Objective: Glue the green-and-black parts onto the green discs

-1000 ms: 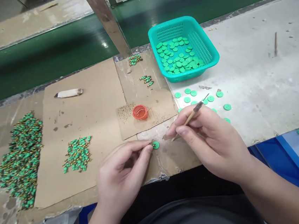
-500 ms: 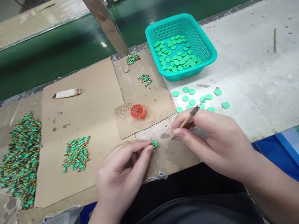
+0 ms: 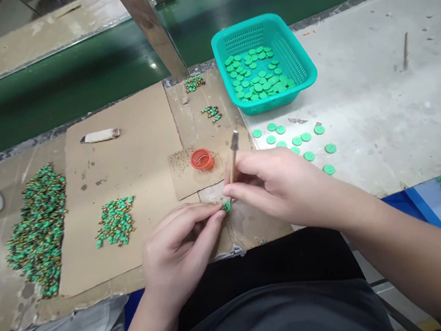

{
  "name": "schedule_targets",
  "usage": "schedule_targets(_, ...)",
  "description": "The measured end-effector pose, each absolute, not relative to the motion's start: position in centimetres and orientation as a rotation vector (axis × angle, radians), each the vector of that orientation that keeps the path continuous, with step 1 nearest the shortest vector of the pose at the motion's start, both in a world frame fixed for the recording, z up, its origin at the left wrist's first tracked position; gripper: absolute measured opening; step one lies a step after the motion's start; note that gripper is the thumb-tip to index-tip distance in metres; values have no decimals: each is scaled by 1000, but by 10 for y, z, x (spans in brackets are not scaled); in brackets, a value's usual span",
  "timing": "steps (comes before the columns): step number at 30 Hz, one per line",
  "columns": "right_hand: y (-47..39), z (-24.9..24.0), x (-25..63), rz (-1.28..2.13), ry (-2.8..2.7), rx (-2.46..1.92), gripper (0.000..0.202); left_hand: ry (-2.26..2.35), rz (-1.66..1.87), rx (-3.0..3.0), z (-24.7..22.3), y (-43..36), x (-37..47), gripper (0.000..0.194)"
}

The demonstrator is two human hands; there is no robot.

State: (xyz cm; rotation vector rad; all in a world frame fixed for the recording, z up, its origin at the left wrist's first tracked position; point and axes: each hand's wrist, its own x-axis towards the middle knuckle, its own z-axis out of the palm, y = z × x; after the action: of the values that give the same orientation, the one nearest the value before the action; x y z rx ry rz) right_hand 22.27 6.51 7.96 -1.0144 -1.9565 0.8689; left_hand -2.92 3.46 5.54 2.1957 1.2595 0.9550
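My left hand (image 3: 181,247) is closed, pinching a small green button (image 3: 226,206) between thumb and fingertips. A tiny dark and gold bit shows at the button's left edge, too small to make out. My right hand (image 3: 272,181) is closed around a thin wooden stick (image 3: 233,167) with a dark wrapped upper end. The stick stands nearly upright, its lower end close by the button; I cannot tell whether they touch. Just beyond the hands, a small red cup (image 3: 202,160) with liquid in it sits on a speckled cardboard piece (image 3: 185,184).
A teal basket (image 3: 305,76) of green buttons stands at the back, with several loose buttons (image 3: 308,156) before it. On the left lie a large pile (image 3: 41,229) and a smaller pile (image 3: 115,221) of green-and-gold pieces, and a white tapered tube (image 3: 100,136). A metal post (image 3: 151,31) rises behind.
My right hand has moved left with the stick, from beside the loose buttons to the held button. The stick has swung from slanting to nearly upright. My left hand keeps its pinch.
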Motion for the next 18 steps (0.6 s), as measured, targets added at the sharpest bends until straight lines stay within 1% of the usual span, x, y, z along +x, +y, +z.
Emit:
schedule_targets(4, 77, 74, 219, 879, -1989, -960, 33, 1294, 945, 2163, 56, 33, -29, 15)
schedule_targets(11, 74, 70, 220, 815, -2043, -960, 33, 1283, 931, 2165, 60, 33, -26, 18)
schedule_targets(14, 75, 75, 220, 813, -2069, -957, 27, 1277, 934, 2164, 60, 33, -26, 18)
schedule_targets(18, 81, 81, 221, 904, -2158, -901, 17, 1257, 950, 2170, 59, 34, -25, 19)
